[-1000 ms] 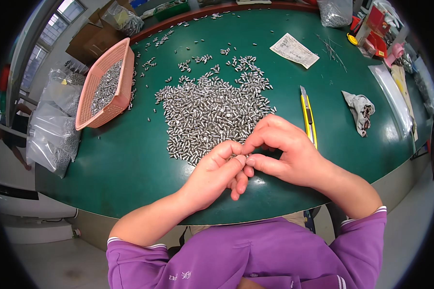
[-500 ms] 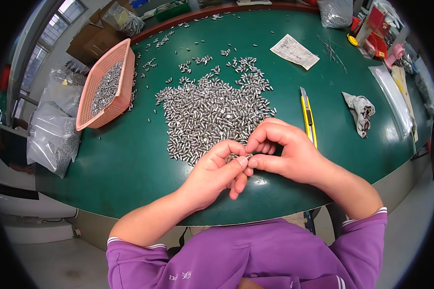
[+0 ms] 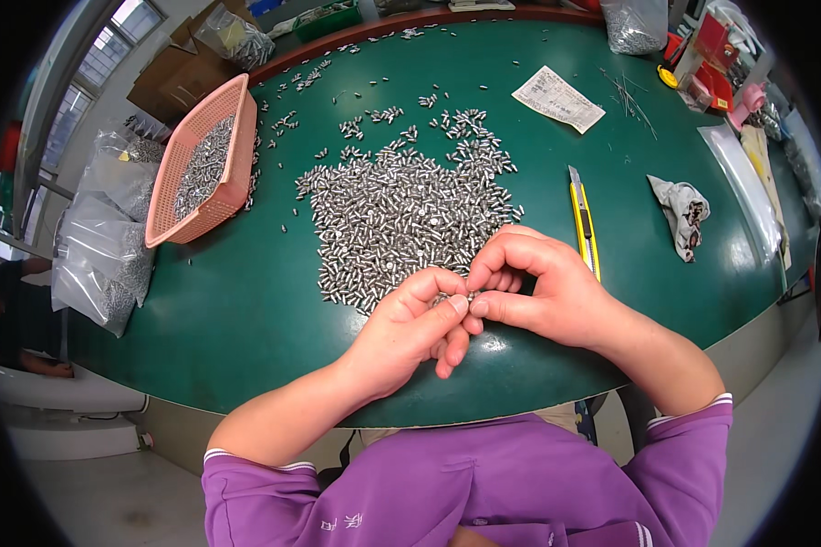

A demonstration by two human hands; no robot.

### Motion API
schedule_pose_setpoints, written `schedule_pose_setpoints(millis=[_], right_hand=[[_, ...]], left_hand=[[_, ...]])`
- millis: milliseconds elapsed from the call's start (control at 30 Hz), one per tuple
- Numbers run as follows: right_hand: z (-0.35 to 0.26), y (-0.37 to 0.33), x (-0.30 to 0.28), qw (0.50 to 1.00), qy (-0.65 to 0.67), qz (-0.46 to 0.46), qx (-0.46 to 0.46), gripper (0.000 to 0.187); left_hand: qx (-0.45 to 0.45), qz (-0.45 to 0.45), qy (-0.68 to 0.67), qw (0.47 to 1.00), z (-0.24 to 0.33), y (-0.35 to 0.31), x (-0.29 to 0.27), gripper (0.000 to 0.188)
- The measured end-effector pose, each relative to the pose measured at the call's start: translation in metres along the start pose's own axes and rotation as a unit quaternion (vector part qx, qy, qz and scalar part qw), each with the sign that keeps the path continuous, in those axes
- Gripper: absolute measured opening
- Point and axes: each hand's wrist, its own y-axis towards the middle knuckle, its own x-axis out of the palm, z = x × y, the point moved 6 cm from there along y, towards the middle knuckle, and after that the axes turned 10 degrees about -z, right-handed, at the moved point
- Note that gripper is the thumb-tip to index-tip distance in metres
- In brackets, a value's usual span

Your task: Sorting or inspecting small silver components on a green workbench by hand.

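Close together at the near edge of a heap of small silver metal pieces (image 3: 401,219), my two hands meet over the green table. My left hand (image 3: 415,319) is closed, with bits of the same metal pieces showing between its thumb and curled fingers. Against its fingertips, my right hand (image 3: 534,283) is closed in a pinch, thumb toward index finger. Whatever lies between the right fingertips is too small and too covered to make out. The pieces in the heap are short, shiny cylinders with tapered ends.
A pink plastic basket (image 3: 162,196) of metal pieces stands at the left beside filled clear bags (image 3: 100,264). To the right lie a yellow utility knife (image 3: 584,223), a printed paper slip (image 3: 556,98), thin wires (image 3: 631,102) and a crumpled cloth (image 3: 678,208). At far left a person's arm shows.
My hands stay almost in the same place and grip. At the far left, the other person's arm and dark clothing have shifted.
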Motion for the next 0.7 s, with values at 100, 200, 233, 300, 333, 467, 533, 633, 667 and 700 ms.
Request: schedule_pose_setpoints(millis=[100,200,233,300,333,467,533,633,667,700], right_hand=[[0.0,0.0,0.0,1.0,-0.005,0.0,0.0,0.014],[-0.001,-0.001,0.0,1.0,-0.003,0.001,-0.008,0.014],[-0.002,-0.001,-0.001,1.0,-0.003,0.002,-0.007,0.014],[-0.003,-0.001,-0.005,1.0,0.013,0.021,-0.01,0.014],[-0.007,-0.003,-0.012,0.998,-0.029,0.053,-0.015,0.012],[-0.013,-0.008,-0.041,0.957,-0.254,0.141,-0.026,0.013],[-0.008,-0.009,-0.044,0.943,-0.31,0.12,0.013,0.016],[0.001,-0.012,-0.037,0.932,-0.356,0.053,0.044,0.015],[0.001,-0.012,-0.034,0.935,-0.349,0.043,0.045,0.014],[0.001,-0.012,-0.031,0.935,-0.349,0.043,0.046,0.014]], left_hand=[[-0.001,0.03,0.015,0.999,0.001,0.0,0.001,0.012],[-0.014,0.032,0.033,0.999,0.003,0.0,0.004,0.014],[-0.016,0.035,0.009,0.999,0.004,0.0,0.006,0.016],[-0.017,0.039,-0.014,0.999,0.003,0.0,0.006,0.017],[-0.004,0.021,-0.024,0.999,0.005,0.0,0.005,0.018],[0.032,-0.007,-0.034,0.999,0.01,0.0,0.001,0.019],[0.041,0.006,-0.035,0.999,0.01,-0.001,-0.001,0.019],[0.033,-0.021,-0.081,0.996,0.01,-0.001,-0.002,0.022],[0.025,-0.018,-0.092,0.995,0.012,-0.001,0.0,0.021],[0.017,-0.014,-0.102,0.995,0.012,-0.001,0.001,0.019]])
